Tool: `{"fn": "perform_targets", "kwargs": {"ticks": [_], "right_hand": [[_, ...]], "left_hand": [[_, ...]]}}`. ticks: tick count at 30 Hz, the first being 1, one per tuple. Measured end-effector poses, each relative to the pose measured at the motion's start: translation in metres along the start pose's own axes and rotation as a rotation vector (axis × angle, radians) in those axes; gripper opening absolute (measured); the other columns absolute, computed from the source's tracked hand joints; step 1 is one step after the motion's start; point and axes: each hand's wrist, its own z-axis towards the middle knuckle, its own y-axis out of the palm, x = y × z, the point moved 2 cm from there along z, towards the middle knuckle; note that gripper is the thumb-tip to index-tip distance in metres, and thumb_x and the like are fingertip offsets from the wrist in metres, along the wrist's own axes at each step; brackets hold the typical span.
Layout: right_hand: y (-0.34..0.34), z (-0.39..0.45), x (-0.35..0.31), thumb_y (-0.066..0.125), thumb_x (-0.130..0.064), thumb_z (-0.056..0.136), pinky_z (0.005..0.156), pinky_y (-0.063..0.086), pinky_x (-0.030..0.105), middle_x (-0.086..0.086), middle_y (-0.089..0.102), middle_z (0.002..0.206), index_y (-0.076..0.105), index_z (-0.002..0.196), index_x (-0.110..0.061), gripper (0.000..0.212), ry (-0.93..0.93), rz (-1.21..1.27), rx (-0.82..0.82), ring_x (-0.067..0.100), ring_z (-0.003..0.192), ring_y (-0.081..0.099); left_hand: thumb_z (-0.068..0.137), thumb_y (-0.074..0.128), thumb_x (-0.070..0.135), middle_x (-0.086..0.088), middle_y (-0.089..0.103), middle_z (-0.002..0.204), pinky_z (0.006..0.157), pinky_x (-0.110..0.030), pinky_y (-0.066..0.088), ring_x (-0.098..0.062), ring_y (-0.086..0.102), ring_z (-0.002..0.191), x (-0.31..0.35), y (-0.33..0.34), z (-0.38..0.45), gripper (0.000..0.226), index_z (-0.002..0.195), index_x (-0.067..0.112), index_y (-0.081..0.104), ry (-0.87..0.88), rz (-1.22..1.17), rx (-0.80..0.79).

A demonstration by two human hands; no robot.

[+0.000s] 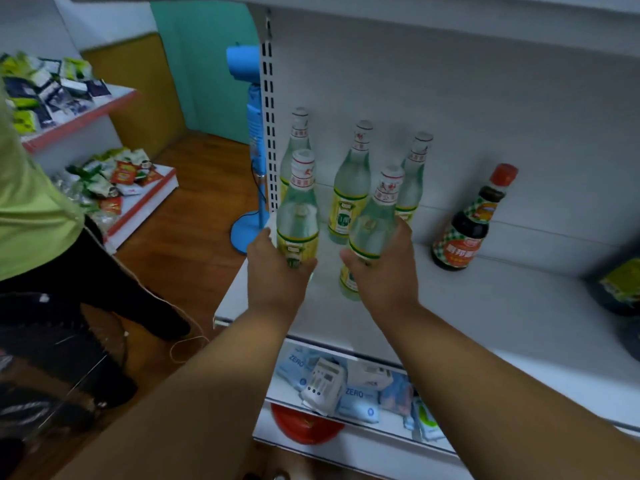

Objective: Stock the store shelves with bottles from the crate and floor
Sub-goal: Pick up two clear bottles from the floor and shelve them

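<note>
Your left hand [277,271] and right hand [381,271] each wrap fingers round a clear bottle [298,216] over the white shelf [485,323]. Set both down upright in front of the back row [349,188], bases flat, before letting go.

Three bottles stand in a row at the back of the shelf [485,306], against its rear wall. In front of that row, the left hand [277,275] holds one bottle [298,216] and the right hand [384,271] another [375,220] (each upright, side by side). A sauce bottle [467,226] stands right of the row. A fan [254,150] stands on the floor left of the shelf.
</note>
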Motion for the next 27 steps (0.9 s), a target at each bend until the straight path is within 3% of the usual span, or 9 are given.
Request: {"fn": "perform_targets", "kwargs": {"ticks": [3,6,10,13,18,24,27], "right_hand": [[0.009,0.009,-0.001,0.084,-0.033,0.069,0.095,0.043,0.028,-0.005,0.055,0.123,0.04,0.131,-0.022,0.076,0.024,-0.029,0.001,0.018,0.118,0.054],[0.021,0.024,-0.005,0.082,-0.034,0.072,0.089,0.046,0.03,-0.002,0.058,0.118,0.041,0.121,-0.019,0.066,0.051,-0.048,-0.053,0.022,0.111,0.058],[0.032,0.035,-0.009,0.081,-0.039,0.073,0.081,0.043,0.029,0.003,0.06,0.117,0.042,0.117,-0.017,0.062,0.078,-0.079,-0.077,0.025,0.107,0.06],[0.038,0.033,-0.009,0.082,-0.038,0.072,0.078,0.04,0.026,0.001,0.061,0.117,0.041,0.118,-0.018,0.065,0.122,-0.072,-0.061,0.024,0.106,0.061],[0.042,0.028,-0.006,0.082,-0.038,0.073,0.08,0.04,0.028,0.005,0.061,0.12,0.039,0.123,-0.015,0.07,0.174,-0.079,-0.055,0.028,0.109,0.061],[0.04,0.026,-0.009,0.081,-0.037,0.074,0.079,0.04,0.027,0.005,0.063,0.119,0.04,0.122,-0.014,0.067,0.175,-0.105,-0.095,0.028,0.109,0.061],[0.039,0.027,-0.012,0.082,-0.036,0.073,0.078,0.04,0.026,0.005,0.064,0.117,0.041,0.118,-0.013,0.064,0.159,-0.109,-0.105,0.027,0.109,0.062]], "left_hand": [[0.064,0.083,0.042,-0.001,0.064,0.104,0.078,-0.042,0.058,-0.017,0.065,0.094,-0.008,0.009,-0.001,0.057,0.111,0.021,0.058,-0.016,-0.026,0.001],[0.077,0.078,0.027,0.0,0.06,0.112,0.081,-0.034,0.051,-0.018,0.061,0.103,-0.006,0.01,0.004,0.05,0.121,0.021,0.055,0.032,-0.023,0.005],[0.079,0.076,0.017,-0.001,0.056,0.12,0.09,-0.04,0.052,-0.018,0.057,0.111,-0.002,0.01,0.018,0.061,0.132,0.021,0.048,0.042,-0.038,0.019],[0.07,0.084,0.023,-0.001,0.054,0.119,0.09,-0.043,0.055,-0.019,0.059,0.109,-0.003,0.014,0.025,0.072,0.131,0.02,0.047,0.002,-0.047,0.035],[0.074,0.083,0.024,-0.007,0.054,0.121,0.092,-0.044,0.051,-0.025,0.056,0.113,-0.008,0.018,0.025,0.069,0.131,0.012,0.048,-0.044,0.02,0.085],[0.076,0.081,0.02,-0.007,0.052,0.132,0.097,-0.032,0.042,-0.023,0.049,0.123,-0.01,0.014,0.033,0.073,0.139,0.011,0.044,-0.021,0.022,0.085],[0.077,0.081,0.021,-0.007,0.05,0.133,0.095,-0.032,0.042,-0.024,0.049,0.124,-0.008,0.014,0.032,0.076,0.141,0.012,0.041,-0.033,0.022,0.08]]}}
